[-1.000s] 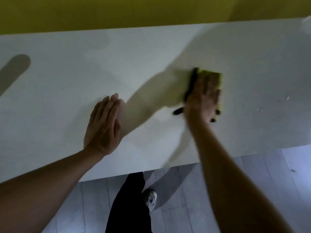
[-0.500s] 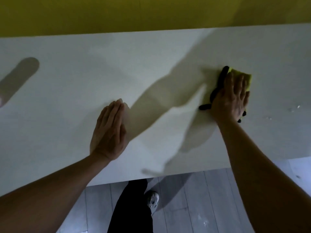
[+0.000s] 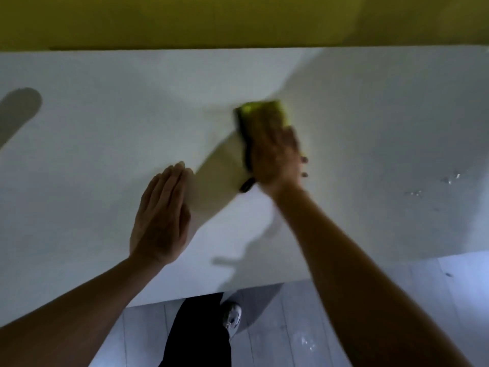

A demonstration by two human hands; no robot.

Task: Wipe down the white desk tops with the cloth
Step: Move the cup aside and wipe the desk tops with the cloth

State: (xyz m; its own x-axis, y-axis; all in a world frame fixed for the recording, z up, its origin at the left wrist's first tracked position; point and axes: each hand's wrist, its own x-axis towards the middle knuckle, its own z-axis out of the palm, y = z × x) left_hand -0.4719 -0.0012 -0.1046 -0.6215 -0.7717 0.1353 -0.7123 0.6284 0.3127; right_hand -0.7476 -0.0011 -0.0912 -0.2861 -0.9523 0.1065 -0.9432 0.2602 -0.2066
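Observation:
A white desk top (image 3: 92,144) fills the middle of the head view. My right hand (image 3: 275,154) lies flat on a yellow cloth with a dark edge (image 3: 260,112) and presses it onto the desk near the centre; the hand and cloth are motion-blurred. Most of the cloth is hidden under my fingers. My left hand (image 3: 161,221) rests flat on the desk, fingers straight and together, to the left of and nearer than the cloth.
A yellow wall (image 3: 238,19) runs along the desk's far edge. Small wet spots (image 3: 449,180) lie on the desk at the right. The desk's near edge crosses the lower view, with grey floor (image 3: 304,327), my dark trouser leg and a shoe (image 3: 232,316) below.
My right hand has slid the cloth back to the left and a little farther away. My left hand has stayed flat in place.

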